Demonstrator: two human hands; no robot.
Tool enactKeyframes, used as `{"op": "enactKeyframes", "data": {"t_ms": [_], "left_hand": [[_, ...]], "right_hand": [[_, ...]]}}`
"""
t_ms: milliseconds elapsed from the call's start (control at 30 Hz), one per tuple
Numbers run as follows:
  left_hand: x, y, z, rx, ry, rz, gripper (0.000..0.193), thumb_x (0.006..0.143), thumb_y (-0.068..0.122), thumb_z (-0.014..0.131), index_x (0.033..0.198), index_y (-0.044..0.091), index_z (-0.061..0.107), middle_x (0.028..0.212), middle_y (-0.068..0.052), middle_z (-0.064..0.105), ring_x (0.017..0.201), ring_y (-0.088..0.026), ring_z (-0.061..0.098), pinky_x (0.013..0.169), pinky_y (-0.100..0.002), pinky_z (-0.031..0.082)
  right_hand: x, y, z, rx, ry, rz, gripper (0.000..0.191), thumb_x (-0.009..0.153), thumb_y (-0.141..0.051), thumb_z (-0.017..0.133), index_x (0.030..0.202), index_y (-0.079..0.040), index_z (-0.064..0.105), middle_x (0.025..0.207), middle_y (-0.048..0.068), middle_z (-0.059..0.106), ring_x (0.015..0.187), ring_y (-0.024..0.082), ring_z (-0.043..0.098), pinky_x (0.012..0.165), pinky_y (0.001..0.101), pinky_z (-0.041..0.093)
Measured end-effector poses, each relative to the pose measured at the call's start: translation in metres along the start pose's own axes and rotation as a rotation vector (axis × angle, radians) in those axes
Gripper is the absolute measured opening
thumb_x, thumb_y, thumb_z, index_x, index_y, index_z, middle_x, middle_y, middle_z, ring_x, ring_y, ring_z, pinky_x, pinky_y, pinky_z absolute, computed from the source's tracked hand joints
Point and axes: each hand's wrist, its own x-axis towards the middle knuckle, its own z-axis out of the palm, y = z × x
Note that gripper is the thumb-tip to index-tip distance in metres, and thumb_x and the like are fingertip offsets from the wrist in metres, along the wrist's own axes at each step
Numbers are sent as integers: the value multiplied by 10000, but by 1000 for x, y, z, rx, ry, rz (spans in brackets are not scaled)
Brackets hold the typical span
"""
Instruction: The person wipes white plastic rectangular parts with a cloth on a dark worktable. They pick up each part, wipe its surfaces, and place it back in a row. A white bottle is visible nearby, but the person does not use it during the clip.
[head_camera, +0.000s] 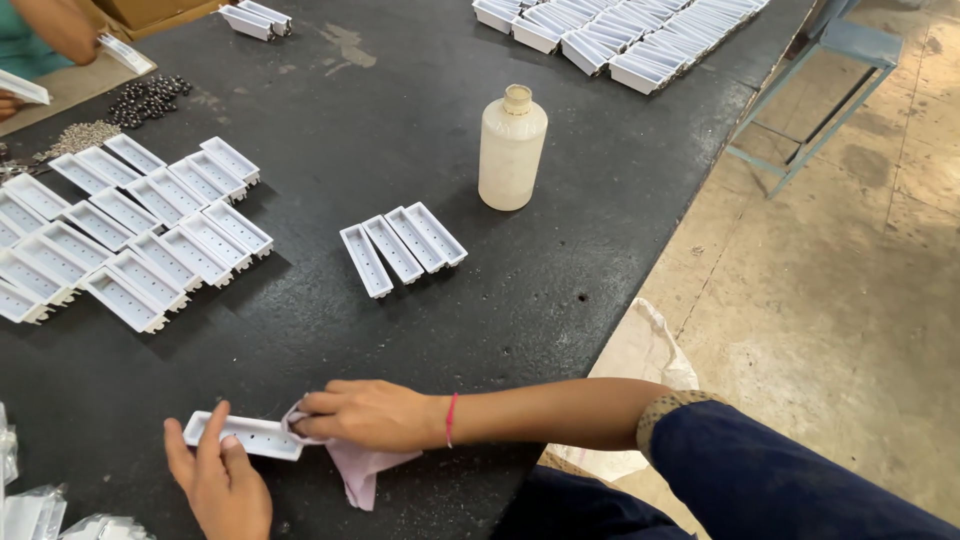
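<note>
A white rectangular plastic tray piece (245, 435) lies on the black table (560, 290) near its front edge. My left hand (218, 485) rests its fingers on the piece's left part and holds it down. My right hand (368, 414) grips a pale pink cloth (358, 468) and presses it against the piece's right end. A red thread band circles my right wrist.
Several more white pieces lie in a short row (402, 246), in a large group at left (130, 235) and at the far edge (625, 35). A cream bottle (511, 148) stands mid-table. Another person's arm (55, 25), small dark parts (150, 100), a blue stool (825, 85) and a white bag (640, 360) are around.
</note>
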Motion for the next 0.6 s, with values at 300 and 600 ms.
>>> {"op": "enactKeyframes", "data": {"t_ms": [300, 600], "left_hand": [[8, 16, 10, -138, 125, -132, 480, 1104, 96, 427, 1566, -29, 396, 1516, -230, 550, 1384, -365, 543, 1120, -426, 426], [16, 6, 16, -54, 144, -147, 430, 1134, 122, 455, 1533, -34, 485, 1424, -229, 622, 1263, -376, 627, 1024, -444, 495]], "right_hand": [[2, -17, 8, 67, -18, -126, 641, 737, -208, 744, 1357, -101, 619, 1394, 76, 572, 1142, 268, 639, 987, 355, 555], [38, 3, 29, 62, 33, -72, 697, 633, -320, 799, 1275, -92, 652, 1295, 56, 618, 1055, 249, 644, 958, 345, 552]]}}
